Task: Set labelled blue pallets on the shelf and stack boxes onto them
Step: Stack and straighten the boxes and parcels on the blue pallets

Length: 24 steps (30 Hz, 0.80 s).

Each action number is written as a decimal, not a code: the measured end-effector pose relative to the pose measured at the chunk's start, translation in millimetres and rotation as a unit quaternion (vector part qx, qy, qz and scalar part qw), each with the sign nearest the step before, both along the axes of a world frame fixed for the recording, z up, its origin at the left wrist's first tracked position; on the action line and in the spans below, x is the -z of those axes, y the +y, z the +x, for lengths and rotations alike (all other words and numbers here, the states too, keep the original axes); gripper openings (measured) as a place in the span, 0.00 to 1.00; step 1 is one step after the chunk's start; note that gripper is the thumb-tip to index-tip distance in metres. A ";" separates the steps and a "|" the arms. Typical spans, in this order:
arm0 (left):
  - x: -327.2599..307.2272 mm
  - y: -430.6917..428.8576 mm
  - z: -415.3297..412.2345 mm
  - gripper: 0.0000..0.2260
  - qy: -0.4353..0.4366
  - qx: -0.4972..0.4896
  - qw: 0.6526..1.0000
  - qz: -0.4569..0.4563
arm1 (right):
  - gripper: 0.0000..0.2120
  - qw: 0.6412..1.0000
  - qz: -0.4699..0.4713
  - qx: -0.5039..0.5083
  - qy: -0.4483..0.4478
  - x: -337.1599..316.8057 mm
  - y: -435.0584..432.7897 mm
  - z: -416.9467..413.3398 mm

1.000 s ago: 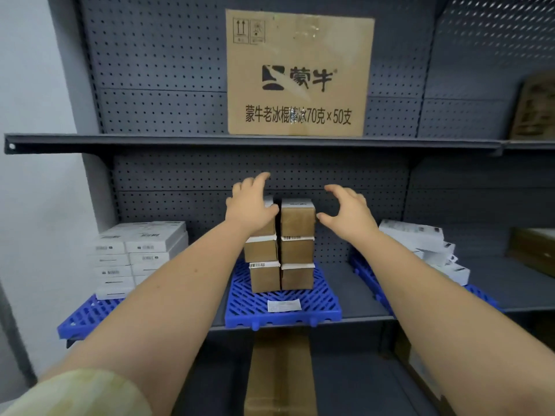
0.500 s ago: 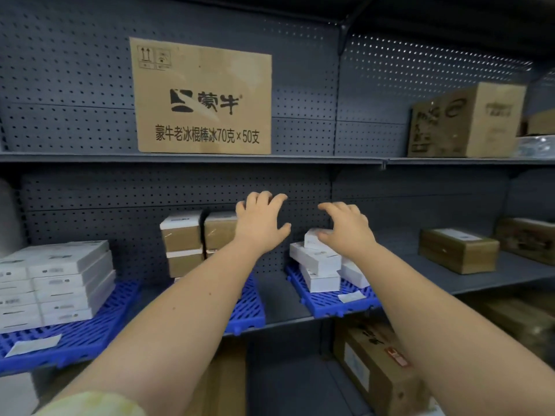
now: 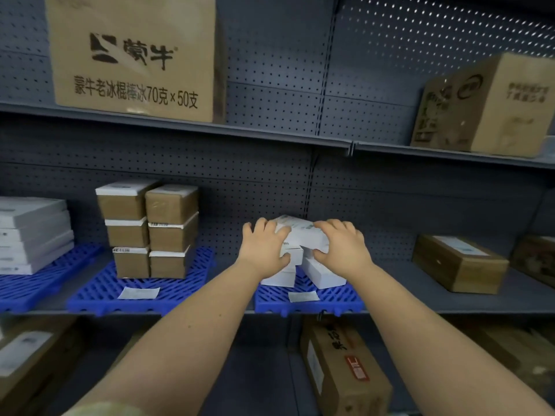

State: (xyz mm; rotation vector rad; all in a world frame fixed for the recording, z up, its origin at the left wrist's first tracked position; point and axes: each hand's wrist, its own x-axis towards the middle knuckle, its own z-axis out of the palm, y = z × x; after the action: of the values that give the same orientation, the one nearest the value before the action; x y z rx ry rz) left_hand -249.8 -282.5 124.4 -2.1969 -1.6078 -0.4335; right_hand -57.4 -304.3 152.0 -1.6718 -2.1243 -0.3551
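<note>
Nearest, under the shelf (image 3: 405, 295): a brown carton (image 3: 342, 370) w/ red sticker. At the shelf's front edge sits the R blue pallet (image 3: 330, 300) w/ a paper label (image 3: 303, 296). White boxes (image 3: 318, 274) are piled on it, untidy. L grip (image 3: 264, 250) & R grip (image 3: 342, 247) both curl round the top white box (image 3: 300, 232), one each side, thumbs at its front. To the left, the mid pallet (image 3: 186, 292) carries brown boxes (image 3: 171, 232) in 2 stacks of 3. The far-L pallet (image 3: 27, 289) holds flat white boxes (image 3: 33, 235). Up top: a big printed carton (image 3: 135, 55).
</note>
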 end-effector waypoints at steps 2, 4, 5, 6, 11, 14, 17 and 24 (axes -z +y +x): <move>11.9 13.1 10.6 0.26 0.009 -0.005 1.000 -0.015 | 0.28 1.000 -0.016 -0.003 0.000 14.2 16.1 11.2; 17.7 30.4 18.9 0.26 0.019 -0.010 1.000 -0.022 | 0.29 1.000 -0.020 -0.005 0.002 21.2 35.3 20.0; 18.9 41.0 21.8 0.26 0.024 -0.013 0.999 -0.023 | 0.29 1.000 -0.020 -0.006 -0.002 22.5 45.9 23.4; 19.8 52.4 24.3 0.27 0.028 -0.016 0.999 -0.023 | 0.29 1.000 -0.020 -0.004 -0.016 24.0 57.4 26.3; 25.0 114.6 33.3 0.29 0.026 -0.030 0.999 -0.032 | 0.36 0.990 -0.053 0.038 -0.124 35.5 124.2 31.8; 30.8 148.6 32.2 0.28 0.023 -0.022 0.999 -0.030 | 0.39 0.989 -0.108 0.051 -0.085 34.3 164.0 35.6; 40.3 176.3 25.7 0.25 0.027 0.000 0.999 -0.031 | 0.41 0.988 -0.121 0.047 -0.080 41.5 191.3 42.9; 57.7 195.7 35.5 0.28 -0.050 0.035 0.998 -0.013 | 0.37 0.986 -0.089 -0.048 0.133 82.7 214.8 58.3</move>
State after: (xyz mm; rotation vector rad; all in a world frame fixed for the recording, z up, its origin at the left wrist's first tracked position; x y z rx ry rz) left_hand -214.4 -86.8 66.7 -2.2905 -1.5991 -0.5531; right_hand 0.8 -89.5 69.3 -1.6015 -2.0732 0.0873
